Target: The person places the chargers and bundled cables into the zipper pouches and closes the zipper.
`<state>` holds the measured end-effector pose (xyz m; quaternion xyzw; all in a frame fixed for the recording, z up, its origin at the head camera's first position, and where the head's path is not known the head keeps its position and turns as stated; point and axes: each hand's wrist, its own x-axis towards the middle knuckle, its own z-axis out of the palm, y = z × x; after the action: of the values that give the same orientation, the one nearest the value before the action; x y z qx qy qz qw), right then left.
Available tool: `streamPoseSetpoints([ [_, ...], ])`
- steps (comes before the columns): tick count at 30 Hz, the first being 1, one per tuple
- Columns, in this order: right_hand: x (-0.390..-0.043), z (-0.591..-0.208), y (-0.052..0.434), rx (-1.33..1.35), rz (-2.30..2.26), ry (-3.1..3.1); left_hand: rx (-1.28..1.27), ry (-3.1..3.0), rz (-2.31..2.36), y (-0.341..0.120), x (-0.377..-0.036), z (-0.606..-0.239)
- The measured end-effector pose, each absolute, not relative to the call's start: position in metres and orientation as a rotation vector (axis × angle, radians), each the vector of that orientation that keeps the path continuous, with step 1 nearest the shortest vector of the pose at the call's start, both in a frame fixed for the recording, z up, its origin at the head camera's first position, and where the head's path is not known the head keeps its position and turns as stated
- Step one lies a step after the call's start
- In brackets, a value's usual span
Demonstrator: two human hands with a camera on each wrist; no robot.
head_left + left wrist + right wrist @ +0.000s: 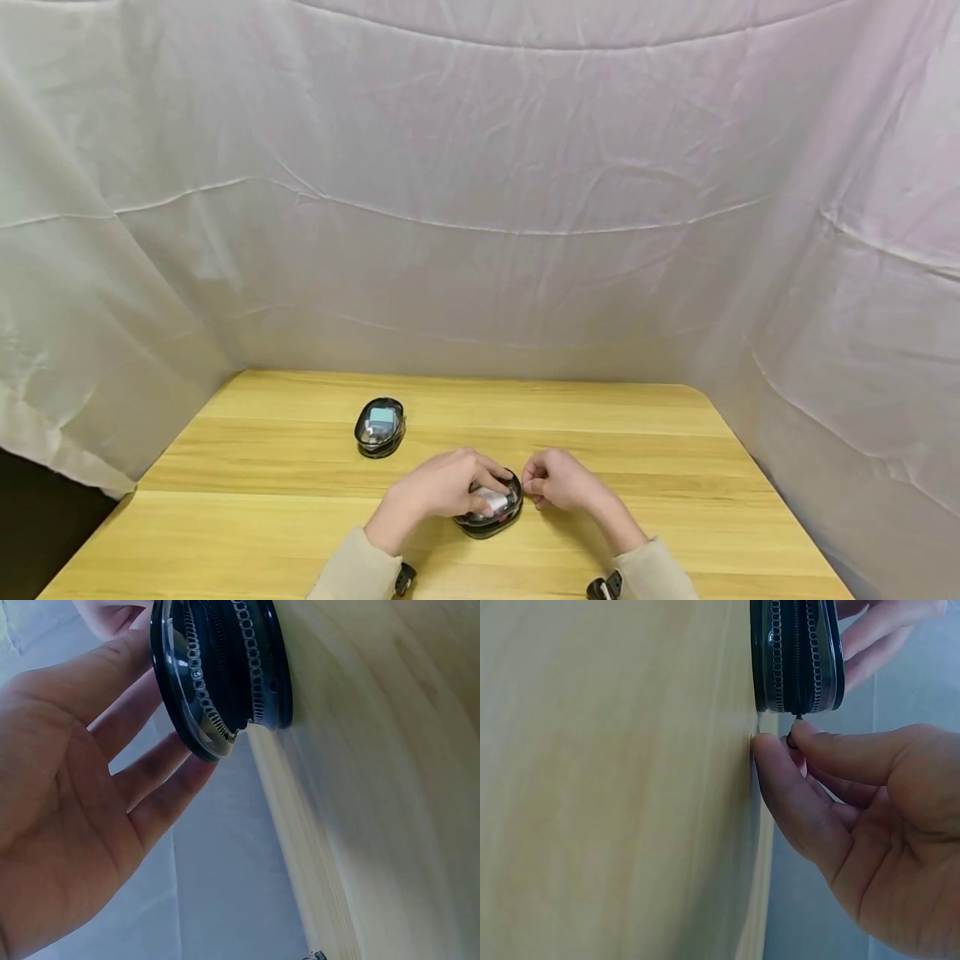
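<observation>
A small oval see-through pouch [491, 527] with black edging lies on the table, something white showing through its lid. Chain-patterned bands flank the zipper [797, 656] around its side. From above, my left hand [450, 483] rests on the lid, thumb toward the near side and fingers toward the far side. In the left wrist view these fingers reach fairly straight to the pouch [225, 667], their tips partly hidden behind its rim. At the pouch's right end, my right hand [562, 481] pinches the dark zipper pull [791, 741] between thumb and index finger, close over the tabletop.
A second see-through pouch [380, 427] with black edging and a light-blue item inside stands farther back to the left. Pale cloth [480, 292] hangs around the wooden table [637, 433] at the back and sides. Black straps [603, 586] circle both wrists.
</observation>
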<state>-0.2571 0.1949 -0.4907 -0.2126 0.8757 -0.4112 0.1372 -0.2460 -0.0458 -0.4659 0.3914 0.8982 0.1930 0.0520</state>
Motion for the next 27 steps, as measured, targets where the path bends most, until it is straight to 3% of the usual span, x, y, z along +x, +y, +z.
streamPoseSetpoints([
  [27, -0.252, -0.48, 0.201, -0.66, -1.097, 2.484, 1.053, 2.769, 0.589, -0.041, -0.241, -0.466],
])
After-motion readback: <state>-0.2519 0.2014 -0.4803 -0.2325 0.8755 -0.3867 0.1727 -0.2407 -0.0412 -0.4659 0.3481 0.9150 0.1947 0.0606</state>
